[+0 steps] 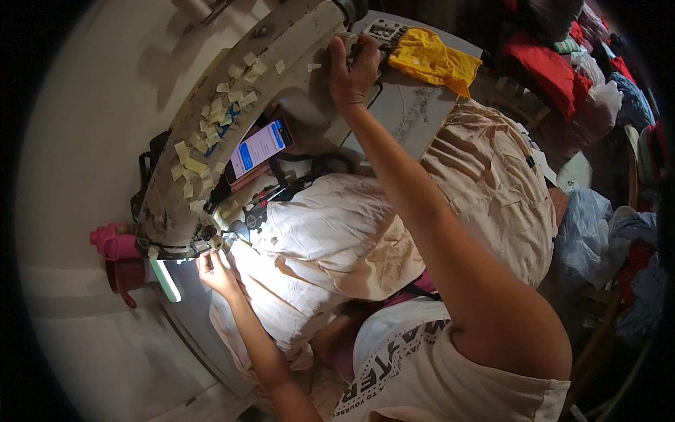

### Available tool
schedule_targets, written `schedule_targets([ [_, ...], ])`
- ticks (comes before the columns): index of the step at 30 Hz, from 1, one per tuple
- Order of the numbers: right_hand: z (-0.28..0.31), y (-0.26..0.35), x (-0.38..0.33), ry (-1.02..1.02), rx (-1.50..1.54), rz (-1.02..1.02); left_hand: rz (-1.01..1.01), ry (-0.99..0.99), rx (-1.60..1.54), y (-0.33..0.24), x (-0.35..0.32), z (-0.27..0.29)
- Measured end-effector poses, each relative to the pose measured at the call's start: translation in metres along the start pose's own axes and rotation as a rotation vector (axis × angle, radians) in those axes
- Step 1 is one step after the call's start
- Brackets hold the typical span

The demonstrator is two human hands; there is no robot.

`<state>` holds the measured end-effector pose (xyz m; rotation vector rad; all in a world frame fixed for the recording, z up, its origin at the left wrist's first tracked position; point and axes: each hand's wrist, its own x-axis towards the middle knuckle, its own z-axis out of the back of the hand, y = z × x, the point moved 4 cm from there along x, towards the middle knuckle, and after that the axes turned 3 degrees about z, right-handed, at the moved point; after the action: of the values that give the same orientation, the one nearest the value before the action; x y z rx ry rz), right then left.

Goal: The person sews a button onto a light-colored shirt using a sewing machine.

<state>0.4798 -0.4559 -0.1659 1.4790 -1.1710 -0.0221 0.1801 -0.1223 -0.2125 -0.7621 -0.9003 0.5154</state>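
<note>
A worn beige sewing machine [281, 42] runs diagonally across the upper left, with many small pale paper or tape pieces stuck along its arm. My right hand [355, 74] is raised to the machine's far end, its fingers curled over the handwheel [347, 40]. Beside the needle end, under a bright light, my left hand [219, 276] has its thumb and fingers pinched together close to a small round part. Whatever lies between those fingertips is too small to make out. Cream cloth [330, 218] spreads from under the needle end across my lap.
A lit phone [260, 149] leans behind the machine arm's near side. Yellow cloth [434, 60] lies at the table's far end. A pink bottle [112, 241] and a glowing lamp strip [166, 281] stand left. Clothes [541, 77] and plastic bags [585, 218] are piled at right.
</note>
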Motion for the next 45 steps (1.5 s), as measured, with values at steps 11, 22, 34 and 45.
schedule_targets([
  [11,-0.006,-0.009,-0.004,-0.031,-0.041,0.312,-0.043,-0.003,0.004,-0.002,0.000,-0.001],
  [22,-0.007,-0.015,0.001,0.098,0.024,0.269,-0.224,0.034,0.205,-0.023,-0.010,-0.001],
  [34,-0.018,0.045,0.023,0.048,0.372,0.426,-0.224,0.351,0.496,-0.067,-0.032,0.003],
  [45,-0.017,0.141,-0.200,1.723,0.163,0.431,-0.262,0.458,0.448,-0.058,-0.046,-0.001],
])
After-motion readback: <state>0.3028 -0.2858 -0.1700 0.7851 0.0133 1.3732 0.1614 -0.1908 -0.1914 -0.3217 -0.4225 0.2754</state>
